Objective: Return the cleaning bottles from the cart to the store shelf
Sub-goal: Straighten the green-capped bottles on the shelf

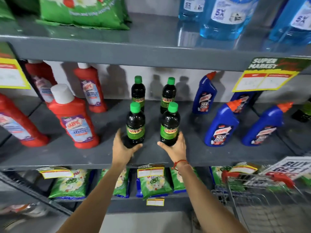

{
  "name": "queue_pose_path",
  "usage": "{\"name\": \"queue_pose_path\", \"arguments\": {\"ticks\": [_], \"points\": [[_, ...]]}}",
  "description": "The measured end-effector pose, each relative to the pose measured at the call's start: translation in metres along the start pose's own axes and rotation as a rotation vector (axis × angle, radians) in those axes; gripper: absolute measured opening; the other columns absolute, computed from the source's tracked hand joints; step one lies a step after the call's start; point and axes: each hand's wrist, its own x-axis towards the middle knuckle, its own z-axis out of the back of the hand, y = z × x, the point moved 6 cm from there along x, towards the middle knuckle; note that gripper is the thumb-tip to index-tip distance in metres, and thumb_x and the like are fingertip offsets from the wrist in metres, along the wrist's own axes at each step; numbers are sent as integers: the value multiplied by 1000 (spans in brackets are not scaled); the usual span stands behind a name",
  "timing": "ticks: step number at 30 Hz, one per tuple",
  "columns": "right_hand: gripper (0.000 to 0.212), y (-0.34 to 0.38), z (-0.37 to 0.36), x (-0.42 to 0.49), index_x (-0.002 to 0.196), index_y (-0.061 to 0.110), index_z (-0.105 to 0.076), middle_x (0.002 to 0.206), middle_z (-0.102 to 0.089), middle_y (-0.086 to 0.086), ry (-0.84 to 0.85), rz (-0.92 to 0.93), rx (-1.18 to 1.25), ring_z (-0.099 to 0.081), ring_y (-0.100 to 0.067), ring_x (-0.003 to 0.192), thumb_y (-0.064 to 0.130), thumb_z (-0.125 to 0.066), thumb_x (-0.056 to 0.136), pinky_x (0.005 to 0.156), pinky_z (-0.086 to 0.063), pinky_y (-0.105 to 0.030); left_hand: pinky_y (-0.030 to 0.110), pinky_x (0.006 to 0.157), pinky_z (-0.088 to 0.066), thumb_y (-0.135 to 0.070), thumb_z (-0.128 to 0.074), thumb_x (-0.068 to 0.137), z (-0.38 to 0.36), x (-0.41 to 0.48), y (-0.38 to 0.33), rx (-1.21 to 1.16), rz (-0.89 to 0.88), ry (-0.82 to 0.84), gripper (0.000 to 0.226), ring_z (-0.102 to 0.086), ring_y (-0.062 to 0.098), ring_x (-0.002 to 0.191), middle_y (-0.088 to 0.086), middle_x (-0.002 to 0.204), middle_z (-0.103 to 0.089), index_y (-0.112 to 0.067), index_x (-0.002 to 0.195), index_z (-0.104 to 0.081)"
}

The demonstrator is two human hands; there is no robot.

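Two dark bottles with green caps and green labels stand at the front of the grey middle shelf [151, 155]. My left hand [123, 147] grips the base of the left dark bottle [135, 125]. My right hand [175, 148] grips the base of the right dark bottle [169, 126]. Behind them, two more of the same bottles stand upright, a rear left bottle [138, 93] and a rear right bottle [168, 95]. The wire shopping cart [262, 199] with red handle sits at the lower right; its contents are unclear.
Red toilet-cleaner bottles [74, 118] stand on the shelf to the left, blue angled-neck bottles [220, 125] to the right. Above sit green bags [84, 12] and blue liquid bottles [223, 17]. Green packets [70, 184] fill the lower shelf. Yellow price tags [264, 79] hang from shelf edges.
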Motion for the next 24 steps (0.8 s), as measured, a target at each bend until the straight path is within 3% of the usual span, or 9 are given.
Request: {"name": "queue_pose_path", "arguments": {"ticks": [3,7,12,18,21,22,24], "points": [[82,1,-2,8,123,5,-44,123,-56,-16,-17,15,-24,-52,-29,115,28,-86,57,97,-42,-35,26,88,-41,-30,-86,57,-6,9,-1,28,-13,21,80,-57,25,116,9,125,-62,-14,125,-45],[70,-2,0,10,115,5,-49,116,-61,-16,-70,17,-47,-56,-29,109,25,-85,58,91,-44,-31,24,75,-42,-29,-82,61,-9,12,0,69,-38,31,51,-62,18,92,9,106,-70,-14,104,-59],[70,-3,-1,10,116,7,-48,115,-61,-16,-77,44,-62,-57,-29,108,26,-84,58,89,-41,-27,22,75,-42,-26,-82,62,-8,12,-1,88,-71,7,52,-56,8,86,10,104,-71,-11,107,-60],[78,-2,-1,5,122,6,-44,121,-57,-17,-91,45,-68,-53,-30,114,24,-85,58,92,-40,-28,21,78,-42,-26,-83,62,-6,10,-2,81,-51,27,62,-56,12,93,10,111,-68,-10,116,-55],[85,0,0,-9,128,5,-42,125,-51,-18,-162,26,7,-50,-28,115,23,-86,58,97,-40,-35,4,72,-41,-25,-82,63,5,2,1,48,-43,28,67,-57,11,92,-3,106,-62,-11,121,-53],[84,1,0,-19,128,4,-42,124,-50,-18,-214,18,50,-50,-28,114,23,-86,59,98,-41,-38,4,74,-42,-25,-82,65,12,-1,3,17,-31,25,66,-57,10,93,-5,106,-60,-11,122,-53],[71,6,-3,-44,123,4,-47,115,-51,-20,-365,42,45,-51,-32,107,23,-82,64,97,-44,-46,18,85,-47,-24,-79,69,33,-9,12,-66,-13,4,56,-60,11,97,-4,109,-63,-13,119,-56]]}}
